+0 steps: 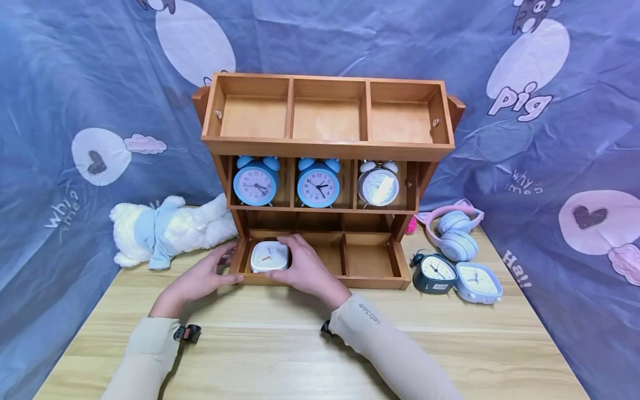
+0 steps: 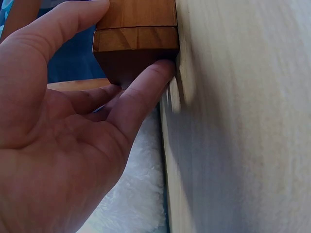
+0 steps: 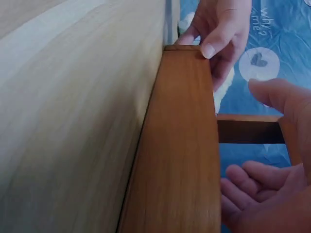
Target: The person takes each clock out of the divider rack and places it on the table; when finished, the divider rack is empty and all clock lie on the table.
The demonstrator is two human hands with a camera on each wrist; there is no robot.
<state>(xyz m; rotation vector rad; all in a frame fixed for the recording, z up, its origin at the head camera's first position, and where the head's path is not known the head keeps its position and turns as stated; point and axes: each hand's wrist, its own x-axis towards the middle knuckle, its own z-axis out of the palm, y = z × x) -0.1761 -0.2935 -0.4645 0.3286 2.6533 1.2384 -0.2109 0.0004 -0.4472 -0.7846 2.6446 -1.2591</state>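
Note:
In the head view a small white square clock (image 1: 269, 256) lies face up in the bottom row's left compartment of a wooden shelf (image 1: 327, 149). My right hand (image 1: 310, 266) holds it at its right side, thumb over the lower corner and fingers at the upper one. From the right wrist, that hand (image 3: 272, 184) shows behind the front board (image 3: 180, 145), and the clock is hidden. My left hand (image 1: 205, 275) grips the shelf's lower left front corner. The left wrist view shows its fingers (image 2: 141, 92) against the corner's end face and the thumb along another side.
Two blue twin-bell alarm clocks (image 1: 256, 183) and a white one (image 1: 378, 186) stand in the middle row. A white plush toy (image 1: 187, 230) lies left. On the right are headphones (image 1: 459, 244), a dark green clock (image 1: 434, 273) and a light blue clock (image 1: 478, 282).

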